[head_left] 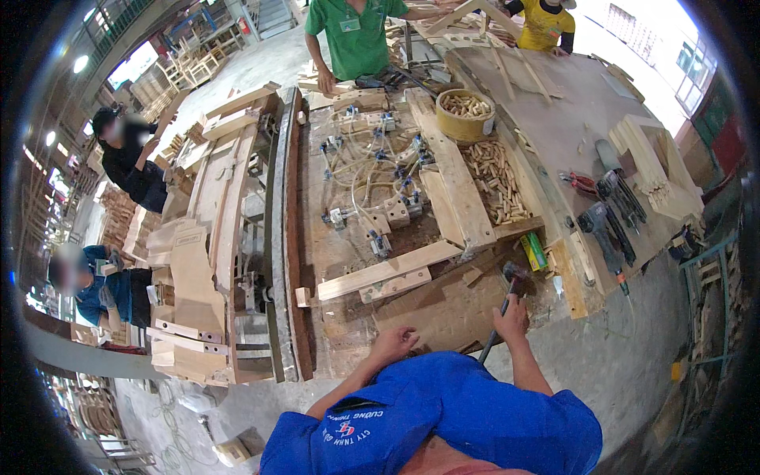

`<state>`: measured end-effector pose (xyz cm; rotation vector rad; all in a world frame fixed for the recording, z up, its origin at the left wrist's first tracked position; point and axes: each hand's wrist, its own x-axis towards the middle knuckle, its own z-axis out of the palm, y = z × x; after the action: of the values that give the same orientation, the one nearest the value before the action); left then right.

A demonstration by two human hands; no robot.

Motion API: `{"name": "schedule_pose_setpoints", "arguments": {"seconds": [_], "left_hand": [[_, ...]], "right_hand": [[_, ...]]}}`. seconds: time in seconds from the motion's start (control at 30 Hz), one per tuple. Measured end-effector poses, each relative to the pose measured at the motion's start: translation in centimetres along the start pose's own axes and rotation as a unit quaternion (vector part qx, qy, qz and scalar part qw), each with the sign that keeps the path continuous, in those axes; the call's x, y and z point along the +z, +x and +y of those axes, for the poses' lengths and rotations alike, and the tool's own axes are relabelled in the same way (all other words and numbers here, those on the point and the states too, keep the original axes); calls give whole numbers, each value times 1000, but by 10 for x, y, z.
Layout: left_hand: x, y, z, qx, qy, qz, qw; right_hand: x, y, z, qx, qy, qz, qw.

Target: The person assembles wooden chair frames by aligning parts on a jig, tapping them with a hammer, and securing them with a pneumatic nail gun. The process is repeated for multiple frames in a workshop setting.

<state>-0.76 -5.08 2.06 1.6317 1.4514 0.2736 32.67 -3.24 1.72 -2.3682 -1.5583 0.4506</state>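
My right hand point(513, 317) is closed around the handle of a hammer point(514, 271), whose dark head rests over the worktable's near part. My left hand point(394, 345) hovers at the near table edge, fingers loosely bent and apart, with nothing visible in it. Ahead of it a pale wooden rail point(388, 270) lies slantwise, with a shorter stained wood block point(396, 286) against its near side. Beyond them is a clamping jig of small air cylinders point(380, 244) and looped clear hoses point(366, 178). A green and yellow tube-shaped container point(534, 252) lies right of the hammer head.
Wooden dowels point(500, 184) fill a tray beside a yellow tub point(445, 123) of more dowels. Nail guns point(603, 236), red-handled pliers point(579, 182) and a screwdriver point(623, 283) lie at right. Co-workers in green point(348, 39) and yellow point(546, 25) stand across the table; two others work at left.
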Motion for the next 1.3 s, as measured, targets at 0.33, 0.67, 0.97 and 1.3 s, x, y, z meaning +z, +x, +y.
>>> {"name": "schedule_pose_setpoints", "arguments": {"seconds": [0.33,0.67,0.97,1.3], "left_hand": [[0,15,6,43,24,6,999],[1,10,3,18,28,-37,999],[7,22,11,35,39,-27,998],[14,27,25,-3,13,-79,997]], "right_hand": [[4,15,-3,155,17,-82,984],[28,10,56,-45,-46,135,989],[30,21,38,-15,-9,186,982],[36,26,43,-53,-22,242,968]]}}
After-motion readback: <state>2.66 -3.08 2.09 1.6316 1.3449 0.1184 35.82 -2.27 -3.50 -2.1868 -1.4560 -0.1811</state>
